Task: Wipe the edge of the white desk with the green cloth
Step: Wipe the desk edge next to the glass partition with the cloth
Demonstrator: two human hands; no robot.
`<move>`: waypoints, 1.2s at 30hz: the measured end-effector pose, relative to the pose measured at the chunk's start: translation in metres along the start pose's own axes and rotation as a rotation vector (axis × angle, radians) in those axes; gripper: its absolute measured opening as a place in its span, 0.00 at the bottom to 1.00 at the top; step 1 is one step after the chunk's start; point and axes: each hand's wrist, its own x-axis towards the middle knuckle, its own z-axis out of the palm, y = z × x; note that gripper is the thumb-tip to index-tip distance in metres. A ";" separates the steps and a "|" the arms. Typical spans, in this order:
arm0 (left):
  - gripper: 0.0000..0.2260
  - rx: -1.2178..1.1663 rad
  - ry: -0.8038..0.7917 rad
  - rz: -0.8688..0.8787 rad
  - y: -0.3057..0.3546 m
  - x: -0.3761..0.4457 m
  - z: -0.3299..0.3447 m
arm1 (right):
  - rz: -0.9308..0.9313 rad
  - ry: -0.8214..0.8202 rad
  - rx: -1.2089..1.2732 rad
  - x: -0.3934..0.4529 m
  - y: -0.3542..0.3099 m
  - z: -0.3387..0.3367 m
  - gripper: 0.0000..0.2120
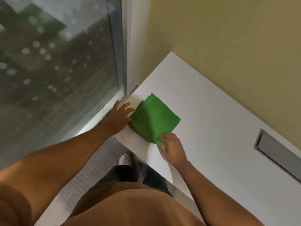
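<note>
Far left you've got the big window (57, 62) with blurry pale spots on the glass, its frame running down to the corner of the white worktop (211, 128). Your left hand (118, 117) sits right at that corner, fingers spread flat and loose, fingertips touching the left edge of the green cloth (154, 118) without gripping anything, as far as I can see. The cloth is folded into a rough square, lying on the worktop close to its near edge — its lower left side sits right along that edge. Your right hand (171, 146) has its fingertips pressed on the cloth's near corner; it looks like pressing or pinching, but I honestly can't tell which. Below, between your arms, there's grey carpet (97, 160) and one white shoe with holes (125, 159). Further right — a grey recessed panel (276, 152) set into the worktop, with the yellowish wall (228, 38) behind.
</note>
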 end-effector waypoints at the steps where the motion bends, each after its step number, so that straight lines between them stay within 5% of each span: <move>1: 0.13 0.006 0.028 -0.022 0.002 -0.007 0.003 | -0.014 -0.019 -0.026 -0.001 0.000 0.001 0.15; 9: 0.22 -0.239 0.261 -0.300 0.055 -0.057 0.036 | -0.143 -0.083 -0.074 0.022 0.002 -0.012 0.23; 12: 0.27 -0.480 0.402 -0.629 0.101 -0.075 0.047 | -0.208 -0.170 -0.171 0.041 -0.006 -0.017 0.21; 15: 0.36 -0.746 0.372 -0.988 0.148 -0.080 0.060 | -0.347 -0.208 -0.369 0.065 -0.010 -0.011 0.23; 21: 0.37 -0.959 0.387 -1.314 0.213 -0.048 0.084 | -0.579 -0.427 -0.659 0.111 -0.011 0.024 0.36; 28: 0.33 -1.263 0.707 -1.561 0.240 0.014 0.095 | -0.750 -0.362 -0.553 0.134 -0.015 0.051 0.30; 31: 0.29 -1.219 0.861 -1.636 0.244 0.026 0.096 | -0.745 -0.309 -0.530 0.148 -0.029 0.059 0.29; 36: 0.34 -1.155 0.887 -1.651 0.247 0.032 0.103 | -0.693 -0.224 -0.433 0.184 -0.066 0.079 0.29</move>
